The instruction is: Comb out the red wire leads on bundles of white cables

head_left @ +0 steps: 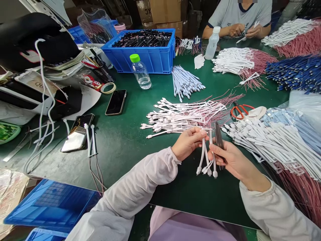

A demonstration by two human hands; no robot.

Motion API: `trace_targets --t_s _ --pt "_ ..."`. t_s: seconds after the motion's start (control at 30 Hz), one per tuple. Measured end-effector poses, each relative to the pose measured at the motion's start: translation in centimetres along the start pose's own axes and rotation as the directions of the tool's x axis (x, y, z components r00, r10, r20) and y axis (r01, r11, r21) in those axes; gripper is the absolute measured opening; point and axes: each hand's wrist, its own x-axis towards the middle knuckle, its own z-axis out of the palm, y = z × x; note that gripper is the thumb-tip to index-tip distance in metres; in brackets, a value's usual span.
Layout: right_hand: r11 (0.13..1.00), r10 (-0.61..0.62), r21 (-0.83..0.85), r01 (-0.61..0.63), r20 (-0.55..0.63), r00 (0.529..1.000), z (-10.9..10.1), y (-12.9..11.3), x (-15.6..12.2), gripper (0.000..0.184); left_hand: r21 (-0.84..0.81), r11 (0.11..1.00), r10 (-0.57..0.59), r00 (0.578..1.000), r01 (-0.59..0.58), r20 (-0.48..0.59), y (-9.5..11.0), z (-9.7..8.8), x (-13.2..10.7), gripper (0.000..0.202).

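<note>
Over the bench [120, 150], close to its front edge: a bunch of short white cables [203, 157] clenched in the left hand [189, 143], long axis upright in view, plugs splayed and dangling toward the person. Just beside them, a dark flat bar [218, 137] in the right hand [233, 157], fingers closed on it, long axis running alongside the cables, tip aimed at the far edge. Left fingers wrapped tight, no release there. Just past the hands, a heap of white cables with pink wires [185, 115]; off to the right, red-handled scissors [240, 111].
</note>
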Motion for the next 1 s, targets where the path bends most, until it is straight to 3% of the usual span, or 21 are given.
trace_targets --t_s 0.23,0.4,0.57,1.0 --pt "0.990 0.042 -0.132 -0.047 -0.038 0.998 -0.1 0.0 -0.3 0.035 -0.073 0.996 0.054 0.995 -0.049 0.078 0.5 -0.2 -0.1 0.037" --pt "0.996 -0.032 -0.084 0.026 -0.067 0.997 -0.3 0.2 0.1 0.031 -0.034 0.999 -0.010 0.986 0.016 0.169 0.7 -0.9 0.0 0.034" --pt "0.995 -0.085 -0.053 0.079 -0.139 0.987 -0.3 0.8 0.1 0.032 -0.003 0.998 -0.067 0.982 0.069 0.176 0.4 -1.3 0.2 0.033" --pt "0.980 -0.149 -0.149 0.133 -0.103 0.983 -0.5 0.9 0.2 0.022 0.048 0.985 -0.172 0.960 0.166 0.223 0.9 -1.6 0.3 0.039"
